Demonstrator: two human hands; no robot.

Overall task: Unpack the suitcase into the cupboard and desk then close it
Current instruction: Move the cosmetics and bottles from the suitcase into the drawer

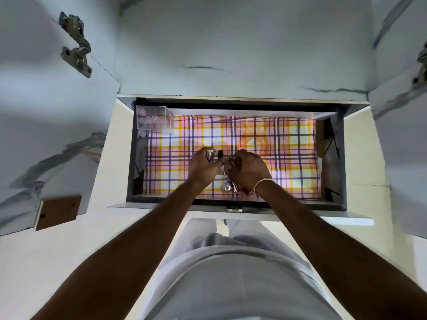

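Presently, the left hand (203,166) is curled round a small shiny metal object (210,154) with a dark part beside it; what the object is cannot be told. The right hand (248,170), wearing a thread bracelet (262,183) at the wrist, is closed on a bunch of small metallic items (231,163) that meet the left hand's fingers. More small metal pieces (227,186) show just below the two hands, between the wrists; whether they hang from the bunch or lie loose cannot be told.

Both hands are held over the open drawer (342,158) of the cupboard (231,54). Under them lies a checked cloth lining (288,158) covering the drawer floor. Well beyond the left hand, in the drawer's far left corner, stands a clear plastic box (153,118). Cupboard doors stand open on either side, a hinge (75,42) showing on the left door.
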